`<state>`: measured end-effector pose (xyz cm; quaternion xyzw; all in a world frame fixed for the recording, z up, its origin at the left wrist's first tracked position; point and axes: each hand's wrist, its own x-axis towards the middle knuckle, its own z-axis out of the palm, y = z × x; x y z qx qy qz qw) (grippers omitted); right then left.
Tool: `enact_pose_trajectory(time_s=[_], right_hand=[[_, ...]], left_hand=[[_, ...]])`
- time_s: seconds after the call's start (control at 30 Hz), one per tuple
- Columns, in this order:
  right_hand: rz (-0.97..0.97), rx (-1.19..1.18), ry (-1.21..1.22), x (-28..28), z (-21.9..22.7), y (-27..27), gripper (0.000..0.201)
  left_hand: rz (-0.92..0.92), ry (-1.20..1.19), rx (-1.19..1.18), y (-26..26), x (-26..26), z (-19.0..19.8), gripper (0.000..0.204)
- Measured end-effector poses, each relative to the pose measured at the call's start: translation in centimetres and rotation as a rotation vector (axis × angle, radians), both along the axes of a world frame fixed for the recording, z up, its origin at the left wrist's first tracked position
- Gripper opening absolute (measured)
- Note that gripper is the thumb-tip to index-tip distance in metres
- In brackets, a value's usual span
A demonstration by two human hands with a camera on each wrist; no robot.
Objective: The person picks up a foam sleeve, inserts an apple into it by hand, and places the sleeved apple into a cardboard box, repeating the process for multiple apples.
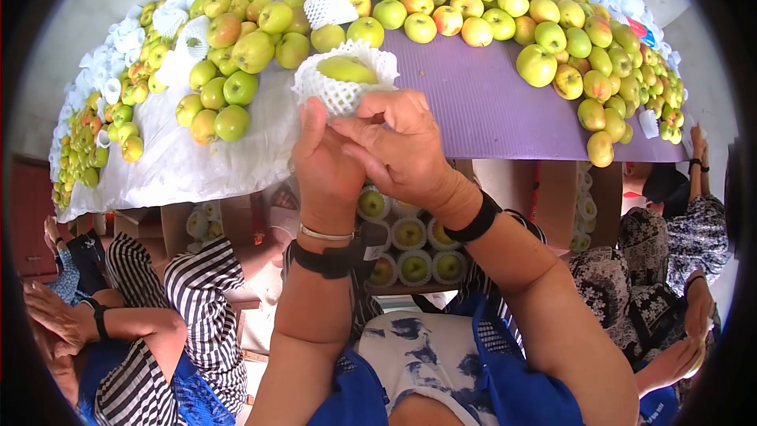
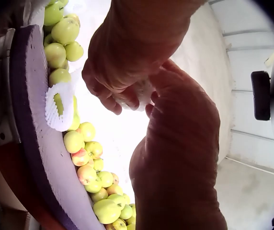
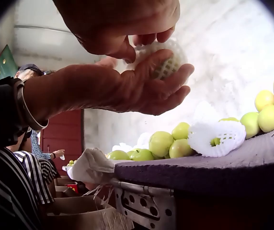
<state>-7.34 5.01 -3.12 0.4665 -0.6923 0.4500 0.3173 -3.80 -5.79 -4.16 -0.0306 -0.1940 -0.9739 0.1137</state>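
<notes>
An apple (image 1: 347,69) sits in a white foam net (image 1: 341,96) held up before me, over the table's front. My left hand (image 1: 327,166) cradles it from below; the right wrist view shows its palm turned up and its fingers (image 3: 168,93) curled about the net. My right hand (image 1: 406,146) comes in from the other side, its thumb and bent fingers pinching the net's near edge. In the left wrist view, both hands hide most of the apple and only a pale bit of net shows between them.
Loose green and reddish apples (image 1: 256,51) lie in heaps along the table, which has a purple cover (image 1: 481,99) and a white sheet (image 1: 264,154). Another foam net (image 1: 327,6) lies by the apples. Netted apples (image 1: 412,233) fill a box below. People sit on both sides.
</notes>
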Motion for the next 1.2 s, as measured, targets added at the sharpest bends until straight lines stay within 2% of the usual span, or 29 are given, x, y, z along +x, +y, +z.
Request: enact_pose_trajectory(time_s=[0.07, 0.1, 0.2, 0.27, 0.37, 0.5, 0.6, 0.7, 0.8, 0.9, 1.0, 1.1, 1.13, 1.2], right_hand=[[0.117, -0.143, -0.153, 0.1, 0.0, -0.2, 0.015], [0.118, -0.198, -0.287, 0.2, 0.1, -0.1, 0.014], [0.122, -0.376, -0.657, 0.2, 0.2, 0.1, 0.013], [0.133, -0.513, -0.860, -0.7, -0.3, 0.1, 0.014], [0.072, -0.501, -0.854, -1.8, 0.0, 0.6, 0.016], [-0.122, -0.203, -0.589, -2.4, 0.7, 1.4, 0.029], [-0.055, -0.164, -0.518, -2.6, 2.1, 2.2, 0.033], [0.032, -0.122, -0.497, -3.4, 2.3, 3.0, 0.023], [0.081, -0.099, -0.570, -3.3, 2.9, 3.5, 0.016], [0.060, -0.171, -0.665, -3.7, 2.0, 3.4, 0.012], [0.184, -0.327, -1.144, -3.6, 2.8, 3.9, 0.016], [0.547, -0.554, -1.471, -4.6, 2.4, 5.0, 0.019], [0.568, -0.563, -1.542, -4.5, 2.5, 5.1, 0.020], [0.431, -0.548, -1.453, -3.8, 3.1, 4.5, 0.018]], left_hand=[[-0.044, 0.039, 0.110, -0.6, -0.2, -0.4, 0.049], [-0.066, 0.059, 0.166, -0.9, -0.2, -0.6, 0.049], [-0.180, 0.184, 0.206, -1.0, -0.2, -0.8, 0.050], [-0.145, 0.122, 0.124, -0.6, -0.2, -0.2, 0.051], [-0.117, 0.088, 0.063, 0.1, -0.2, 0.0, 0.052], [-0.107, 0.067, 0.047, 0.6, -0.3, 0.0, 0.052], [-0.164, 0.099, 0.064, 0.8, -0.2, -0.2, 0.050], [-0.198, 0.067, 0.062, 0.9, -0.1, -0.2, 0.047], [-0.195, 0.018, 0.037, 1.0, -0.1, -0.1, 0.044], [-0.165, -0.036, -0.154, 0.9, -0.1, -0.5, 0.045], [-0.140, -0.008, -0.326, 1.1, 0.1, -0.2, 0.047], [-0.209, 0.156, -0.309, 0.8, 0.2, 0.5, 0.049], [-0.212, 0.169, -0.298, 0.7, 0.3, 0.5, 0.048], [-0.216, 0.195, -0.276, 0.6, 0.4, 0.4, 0.048]])
